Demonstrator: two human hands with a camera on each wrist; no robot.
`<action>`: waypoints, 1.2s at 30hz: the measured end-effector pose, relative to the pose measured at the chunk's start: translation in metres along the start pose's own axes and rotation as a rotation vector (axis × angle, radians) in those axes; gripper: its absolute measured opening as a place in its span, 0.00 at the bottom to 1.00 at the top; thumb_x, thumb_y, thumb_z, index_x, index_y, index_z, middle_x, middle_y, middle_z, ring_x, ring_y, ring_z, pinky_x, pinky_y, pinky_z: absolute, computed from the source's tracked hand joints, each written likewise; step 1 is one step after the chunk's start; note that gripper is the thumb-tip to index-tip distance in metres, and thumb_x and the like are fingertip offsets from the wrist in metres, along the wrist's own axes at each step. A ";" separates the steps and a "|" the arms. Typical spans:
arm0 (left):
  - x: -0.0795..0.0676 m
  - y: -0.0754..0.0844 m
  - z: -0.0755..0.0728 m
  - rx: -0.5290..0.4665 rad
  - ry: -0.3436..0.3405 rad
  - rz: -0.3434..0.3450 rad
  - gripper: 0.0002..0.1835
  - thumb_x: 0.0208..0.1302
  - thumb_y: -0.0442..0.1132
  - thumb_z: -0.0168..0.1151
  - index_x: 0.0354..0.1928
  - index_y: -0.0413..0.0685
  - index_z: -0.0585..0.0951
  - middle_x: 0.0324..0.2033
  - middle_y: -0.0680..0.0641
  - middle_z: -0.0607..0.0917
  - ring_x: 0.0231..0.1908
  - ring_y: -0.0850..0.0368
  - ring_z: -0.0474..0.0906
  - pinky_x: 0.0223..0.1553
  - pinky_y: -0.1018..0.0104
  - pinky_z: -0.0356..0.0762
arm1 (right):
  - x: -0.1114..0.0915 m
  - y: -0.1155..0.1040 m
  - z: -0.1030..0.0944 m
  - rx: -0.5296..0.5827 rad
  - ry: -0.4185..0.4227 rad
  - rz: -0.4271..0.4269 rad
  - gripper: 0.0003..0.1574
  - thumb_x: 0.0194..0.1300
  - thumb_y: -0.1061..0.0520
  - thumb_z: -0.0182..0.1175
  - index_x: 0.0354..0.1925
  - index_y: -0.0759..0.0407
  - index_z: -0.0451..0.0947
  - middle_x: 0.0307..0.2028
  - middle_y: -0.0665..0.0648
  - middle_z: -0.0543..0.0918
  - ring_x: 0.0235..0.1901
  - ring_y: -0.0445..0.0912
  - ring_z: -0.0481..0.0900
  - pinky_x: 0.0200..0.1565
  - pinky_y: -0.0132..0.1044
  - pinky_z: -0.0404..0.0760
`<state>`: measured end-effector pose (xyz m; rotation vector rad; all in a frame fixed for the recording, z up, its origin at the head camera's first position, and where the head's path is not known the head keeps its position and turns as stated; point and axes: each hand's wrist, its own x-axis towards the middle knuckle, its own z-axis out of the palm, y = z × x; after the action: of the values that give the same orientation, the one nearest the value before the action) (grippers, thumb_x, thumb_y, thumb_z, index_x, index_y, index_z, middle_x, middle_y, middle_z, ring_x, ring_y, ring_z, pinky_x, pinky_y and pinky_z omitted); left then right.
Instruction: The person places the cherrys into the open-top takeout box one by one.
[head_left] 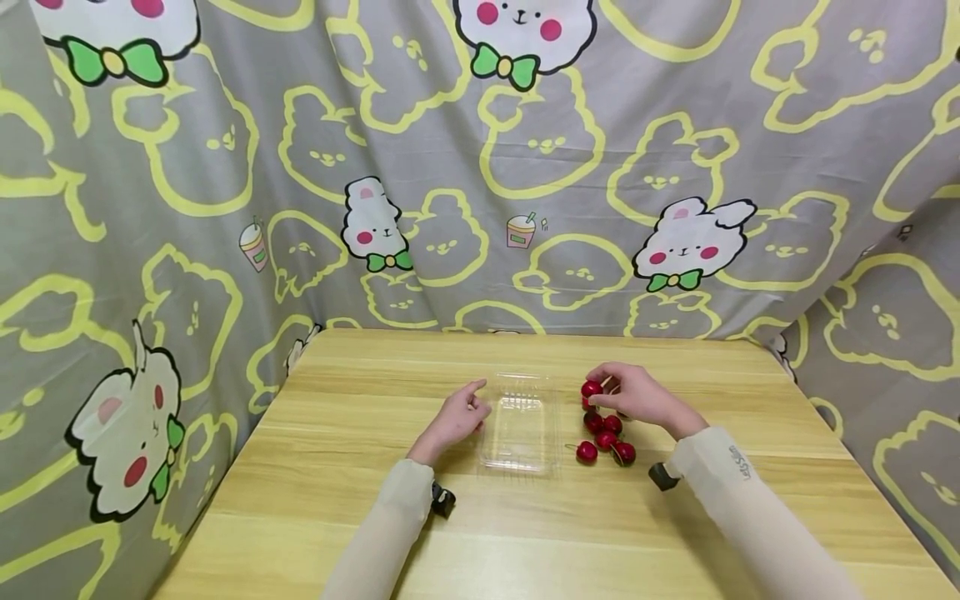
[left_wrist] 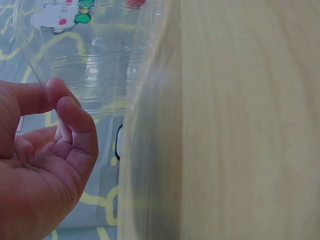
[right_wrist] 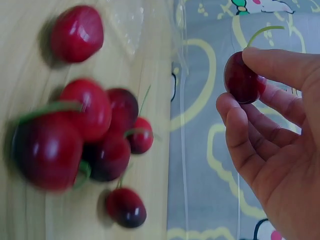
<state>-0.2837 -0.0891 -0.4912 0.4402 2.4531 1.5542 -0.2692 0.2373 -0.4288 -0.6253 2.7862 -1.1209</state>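
In the head view my right hand [head_left: 637,393] is above the far end of a cluster of cherries. Its thumb and fingertips pinch one dark red cherry [right_wrist: 242,77] with a green stem, raised off the table in the right wrist view. Several more cherries [head_left: 607,440] lie close together below it, and one cherry [head_left: 587,452] sits a little apart on the near left. To their left stands a clear plastic box [head_left: 517,433], with no fruit inside. My left hand [head_left: 453,418] is at the box's left side, fingertips pinching its rim in the left wrist view.
A light wood table [head_left: 337,517] carries everything. Behind it and at both sides hangs a grey curtain [head_left: 442,158] with yellow outlines and white cartoon animals. Each wrist wears a small black camera, such as the left wrist camera [head_left: 442,501].
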 end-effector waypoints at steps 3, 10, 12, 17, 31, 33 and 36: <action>-0.001 0.001 0.000 0.000 0.002 0.004 0.31 0.67 0.33 0.53 0.70 0.36 0.58 0.27 0.46 0.76 0.24 0.49 0.80 0.22 0.69 0.71 | 0.008 -0.006 0.007 0.007 -0.017 -0.011 0.15 0.59 0.57 0.66 0.46 0.57 0.78 0.38 0.53 0.80 0.33 0.45 0.78 0.33 0.38 0.79; -0.001 0.002 0.001 0.004 0.002 0.014 0.31 0.66 0.33 0.53 0.70 0.35 0.58 0.27 0.47 0.75 0.23 0.48 0.79 0.20 0.70 0.69 | 0.025 -0.019 0.022 0.062 -0.044 -0.006 0.16 0.58 0.58 0.67 0.46 0.56 0.79 0.38 0.52 0.79 0.35 0.45 0.77 0.35 0.38 0.79; -0.001 0.002 0.002 0.002 0.003 0.015 0.31 0.66 0.33 0.53 0.70 0.36 0.58 0.27 0.47 0.75 0.23 0.48 0.79 0.20 0.70 0.69 | 0.029 -0.022 0.026 0.060 -0.050 -0.020 0.16 0.58 0.58 0.67 0.46 0.57 0.79 0.39 0.53 0.79 0.35 0.45 0.77 0.36 0.38 0.79; -0.002 0.003 0.002 -0.012 0.004 0.007 0.31 0.67 0.32 0.52 0.70 0.36 0.58 0.27 0.47 0.75 0.24 0.47 0.79 0.21 0.70 0.70 | 0.037 -0.030 0.037 0.074 -0.080 -0.036 0.16 0.58 0.60 0.67 0.45 0.57 0.78 0.38 0.52 0.80 0.36 0.45 0.78 0.37 0.38 0.79; 0.001 0.001 0.002 0.010 0.002 0.006 0.30 0.67 0.33 0.53 0.69 0.35 0.59 0.27 0.48 0.75 0.23 0.50 0.79 0.21 0.71 0.70 | 0.057 -0.033 0.069 0.104 -0.123 -0.053 0.17 0.56 0.59 0.69 0.45 0.57 0.78 0.37 0.51 0.80 0.36 0.44 0.79 0.38 0.37 0.79; 0.001 0.000 0.002 0.016 0.006 0.009 0.30 0.67 0.33 0.53 0.69 0.35 0.59 0.26 0.49 0.75 0.23 0.51 0.79 0.20 0.71 0.69 | 0.060 -0.033 0.072 0.110 -0.131 -0.051 0.17 0.56 0.59 0.68 0.45 0.58 0.78 0.37 0.51 0.79 0.36 0.44 0.79 0.38 0.37 0.79; 0.001 0.001 0.002 0.023 0.009 0.015 0.30 0.67 0.33 0.54 0.69 0.35 0.60 0.26 0.48 0.75 0.22 0.52 0.78 0.20 0.71 0.69 | 0.064 -0.032 0.078 0.115 -0.139 -0.050 0.16 0.56 0.60 0.68 0.44 0.58 0.78 0.36 0.52 0.79 0.35 0.44 0.79 0.37 0.36 0.79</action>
<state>-0.2841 -0.0866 -0.4915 0.4574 2.4824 1.5391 -0.2994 0.1407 -0.4585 -0.7344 2.5826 -1.1883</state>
